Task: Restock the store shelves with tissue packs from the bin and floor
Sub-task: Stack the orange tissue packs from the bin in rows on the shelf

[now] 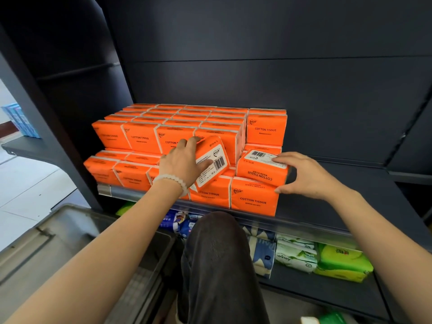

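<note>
Packs of orange tissue fill the shelf (327,220) in two tiers, labels facing outward so shoppers can read them; the front row is one layer high at the right end, and that gap is probably why both hands are working there. The left hand (181,163) grips a tilted pack (211,160), barcode side up, fingers curled over its far top edge and thumb pressed along its near face. It leans against the stack behind it, likely being turned to drop into the second layer. The right hand (304,175) holds another pack (261,168) lying on top of a front-row pack (253,195), printed words upside down; fingers bend over its right end and the thumb hooks below, at the corner where the two meet, seemingly squaring one on the other.

Both forearms reach forward from below, left wrist bent slightly inward with a bead bracelet (171,180) on it, right wrist cocked so the palm faces left. A bent knee (217,232) sits between the arms, suggesting a crouch.

Behind the left hand stands the full stack (163,127). Below and left of that arm is a grey bin (58,235); whether it holds packs cannot be told. Under the right arm, a lower shelf carries green packs (343,263) and white ones.
</note>
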`<action>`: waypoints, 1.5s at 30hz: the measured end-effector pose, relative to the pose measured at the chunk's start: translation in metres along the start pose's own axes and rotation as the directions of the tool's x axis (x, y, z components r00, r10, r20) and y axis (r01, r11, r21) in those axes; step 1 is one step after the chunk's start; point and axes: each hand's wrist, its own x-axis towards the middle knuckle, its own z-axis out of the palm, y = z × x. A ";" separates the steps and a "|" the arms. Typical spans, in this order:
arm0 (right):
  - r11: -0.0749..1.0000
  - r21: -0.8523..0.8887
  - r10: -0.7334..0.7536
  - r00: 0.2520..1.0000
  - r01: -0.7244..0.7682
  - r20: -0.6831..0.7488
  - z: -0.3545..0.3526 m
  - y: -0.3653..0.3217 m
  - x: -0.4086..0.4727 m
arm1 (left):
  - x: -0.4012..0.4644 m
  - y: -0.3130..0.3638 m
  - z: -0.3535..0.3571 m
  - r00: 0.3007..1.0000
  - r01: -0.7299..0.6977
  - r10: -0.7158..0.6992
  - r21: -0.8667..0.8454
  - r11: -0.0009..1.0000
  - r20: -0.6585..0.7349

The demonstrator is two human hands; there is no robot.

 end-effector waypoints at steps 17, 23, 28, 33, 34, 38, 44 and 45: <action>0.791 0.611 0.240 0.933 -0.027 -0.270 -0.007 -0.024 0.014 | 0.000 -0.005 -0.002 0.971 -0.118 0.095 -0.095 0.988 -0.217; 0.759 0.645 0.283 0.935 -0.083 -0.212 0.010 -0.020 0.014 | -0.003 -0.012 0.015 0.984 -0.079 0.071 -0.044 0.996 -0.162; 0.788 0.593 0.330 0.928 -0.169 -0.175 0.026 -0.017 0.014 | -0.006 -0.021 0.017 0.987 -0.072 0.064 -0.047 0.996 -0.150; 0.783 0.584 0.372 0.914 -0.216 -0.161 0.031 -0.017 0.019 | -0.008 -0.022 0.013 0.994 -0.076 0.076 -0.008 0.997 -0.076; 0.764 0.611 0.383 0.908 -0.207 -0.171 0.029 -0.018 0.020 | -0.008 -0.023 0.013 0.995 -0.078 0.075 -0.038 0.996 -0.071; 0.684 0.720 0.416 0.873 -0.115 -0.256 0.013 -0.022 0.020 | -0.013 -0.023 0.013 0.993 -0.065 0.028 -0.337 0.939 -0.116; 0.625 0.780 0.405 0.858 -0.010 -0.314 -0.011 -0.021 0.015 | -0.012 -0.021 0.005 0.973 -0.098 -0.012 -0.455 0.885 -0.232; 0.632 0.775 0.396 0.861 -0.002 -0.321 -0.014 -0.022 0.014 | -0.011 -0.020 0.004 0.968 -0.114 0.002 -0.436 0.893 -0.250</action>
